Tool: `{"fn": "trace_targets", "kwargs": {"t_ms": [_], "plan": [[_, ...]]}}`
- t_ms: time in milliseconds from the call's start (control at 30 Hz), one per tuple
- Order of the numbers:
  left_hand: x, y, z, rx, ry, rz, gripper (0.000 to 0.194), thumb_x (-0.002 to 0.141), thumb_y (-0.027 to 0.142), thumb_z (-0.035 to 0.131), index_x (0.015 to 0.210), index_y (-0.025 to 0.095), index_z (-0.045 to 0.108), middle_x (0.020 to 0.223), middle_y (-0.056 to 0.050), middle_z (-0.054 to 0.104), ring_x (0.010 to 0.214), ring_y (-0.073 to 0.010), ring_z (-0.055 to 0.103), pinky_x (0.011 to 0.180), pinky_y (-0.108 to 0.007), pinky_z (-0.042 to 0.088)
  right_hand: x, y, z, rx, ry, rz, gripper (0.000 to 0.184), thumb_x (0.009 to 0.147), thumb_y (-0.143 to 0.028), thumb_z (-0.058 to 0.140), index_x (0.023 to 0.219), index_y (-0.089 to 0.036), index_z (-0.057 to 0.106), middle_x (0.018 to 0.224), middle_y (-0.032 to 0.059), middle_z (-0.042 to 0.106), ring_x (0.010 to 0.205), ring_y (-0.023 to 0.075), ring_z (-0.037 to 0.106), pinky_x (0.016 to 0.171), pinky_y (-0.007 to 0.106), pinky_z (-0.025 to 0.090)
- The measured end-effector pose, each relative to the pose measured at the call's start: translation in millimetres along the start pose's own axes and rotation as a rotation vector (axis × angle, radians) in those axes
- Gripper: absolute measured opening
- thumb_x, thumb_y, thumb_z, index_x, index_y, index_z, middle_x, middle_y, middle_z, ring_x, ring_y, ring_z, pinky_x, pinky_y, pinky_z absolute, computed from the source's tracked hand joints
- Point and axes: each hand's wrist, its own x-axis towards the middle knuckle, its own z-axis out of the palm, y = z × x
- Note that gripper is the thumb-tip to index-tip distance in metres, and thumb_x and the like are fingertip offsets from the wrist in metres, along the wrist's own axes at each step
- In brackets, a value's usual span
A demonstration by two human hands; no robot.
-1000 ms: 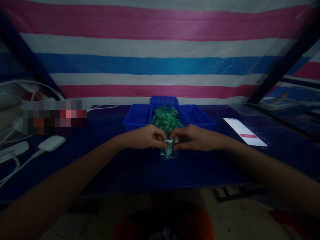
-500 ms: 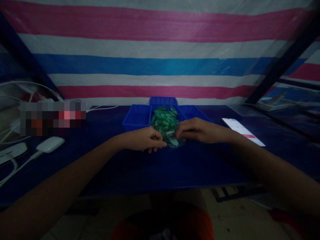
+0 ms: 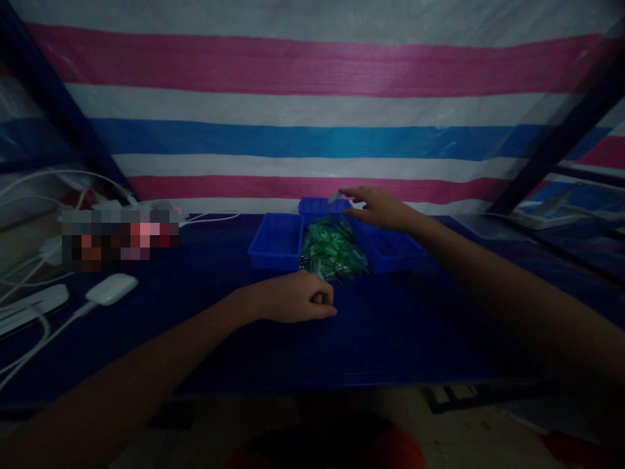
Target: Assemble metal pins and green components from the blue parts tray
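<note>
A heap of small green-and-clear packets (image 3: 332, 247) lies on the dark blue table between blue bins. My left hand (image 3: 300, 298) rests on the table just in front of the heap, fingers curled in and thumb against them; whatever is inside, if anything, is hidden. Over the far side of the heap, my right hand (image 3: 378, 208) reaches toward the back bin (image 3: 312, 206). At its fingertips is a small pale, see-through packet (image 3: 334, 197), its contents too blurred to tell. A left bin (image 3: 276, 260) and a right bin (image 3: 398, 260) flank the heap.
White cables and a white adapter (image 3: 112, 288) lie on the left of the table (image 3: 381, 345). Behind the bins hangs a striped plastic sheet (image 3: 312, 140). Dark metal posts (image 3: 551, 124) stand at both sides. An orange object (image 3: 390, 449) is below the table edge.
My right hand has risen from the heap's near edge toward the back bin, carrying a packet. My left hand has shifted slightly nearer. The phone on the right no longer shows. The view has tilted slightly.
</note>
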Motion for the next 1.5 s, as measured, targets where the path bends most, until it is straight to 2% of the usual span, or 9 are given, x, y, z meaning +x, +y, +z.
{"fn": "trace_targets", "kwargs": {"t_ms": [233,333,533,600,767,933,1100,1267,1500], "plan": [[1,2,4.5,0.064,0.021,0.0,0.017,0.081,0.03,0.05,0.076,0.015,0.057,0.06,0.002,0.056,0.053,-0.0079,0.048,0.048,-0.02,0.029,-6,-13,25,-0.306,-0.109,0.085,0.036,0.077,-0.028,0.049,0.109,-0.012,0.055,0.092,0.0146,0.064,0.084,0.0288,0.059,0.066,0.036,0.043],[2,4,5.8,0.089,0.023,-0.002,0.015,0.081,0.028,0.05,0.074,0.015,0.055,0.058,0.003,0.054,0.051,-0.0071,0.047,0.047,-0.02,0.028,-4,-17,22,-0.324,-0.057,0.12,0.033,0.076,-0.019,0.045,0.106,-0.013,0.057,0.085,0.0138,0.065,0.078,0.0267,0.06,0.064,0.035,0.041],[4,1,10.2,0.144,0.096,-0.002,0.021,0.081,0.031,0.05,0.067,0.015,0.052,0.053,0.004,0.049,0.047,-0.0063,0.042,0.045,-0.021,0.025,-20,-30,-7,0.207,0.174,0.066,0.021,0.077,-0.024,0.05,0.095,-0.015,0.056,0.083,0.0072,0.062,0.073,0.0169,0.058,0.064,0.03,0.043],[4,0,12.8,0.143,0.123,-0.011,0.024,0.081,0.033,0.05,0.065,0.015,0.052,0.053,0.004,0.049,0.047,-0.0063,0.042,0.046,-0.021,0.025,-37,-41,-11,0.449,0.116,0.079,0.016,0.074,-0.028,0.055,0.085,-0.017,0.054,0.078,0.0038,0.06,0.069,0.0147,0.056,0.062,0.029,0.043],[1,-2,17.3,-0.01,0.304,-0.106,0.035,0.084,0.042,0.042,0.067,0.014,0.053,0.054,0.003,0.05,0.048,-0.0064,0.044,0.046,-0.021,0.027,-73,-64,1,0.962,-0.226,0.188,0.017,0.073,-0.029,0.059,0.079,-0.019,0.047,0.066,-0.0029,0.054,0.06,0.0108,0.054,0.057,0.027,0.045],[-1,-3,14.7,-0.063,0.358,-0.155,0.039,0.083,0.048,0.041,0.066,0.015,0.052,0.05,0.004,0.047,0.046,-0.0063,0.042,0.044,-0.02,0.025,-84,-69,15,1.173,-0.314,0.215,0.022,0.072,-0.024,0.061,0.085,-0.02,0.044,0.07,-0.0041,0.052,0.062,0.01,0.055,0.057,0.027,0.048],[-6,-4,11.6,0.021,0.357,-0.112,0.035,0.084,0.043,0.043,0.064,0.015,0.048,0.05,0.005,0.044,0.046,-0.0062,0.041,0.045,-0.021,0.024,-86,-67,18,1.108,-0.4,0.165,0.034,0.075,-0.023,0.058,0.106,-0.02,0.044,0.069,-0.0051,0.049,0.059,0.0085,0.052,0.055,0.025,0.048],[-9,-8,10.5,0.281,0.306,0.017,0.032,0.085,0.038,0.042,0.063,0.015,0.047,0.054,0.004,0.046,0.05,-0.0072,0.041,0.048,-0.023,0.026,-87,-65,15,0.858,-0.551,0.039,0.031,0.078,-0.023,0.054,0.108,-0.018,0.046,0.071,-0.0026,0.053,0.06,0.0092,0.051,0.055,0.024,0.042],[-11,-9,7.6,0.541,0.332,0.074,0.024,0.085,0.039,0.043,0.085,0.017,0.051,0.082,-0.001,0.056,0.068,-0.0111,0.052,0.057,-0.023,0.034,-90,-70,8,0.576,-0.492,-0.061,0.029,0.081,-0.026,0.051,0.108,-0.016,0.047,0.07,-0.0014,0.055,0.06,0.0104,0.051,0.054,0.024,0.039]]}}
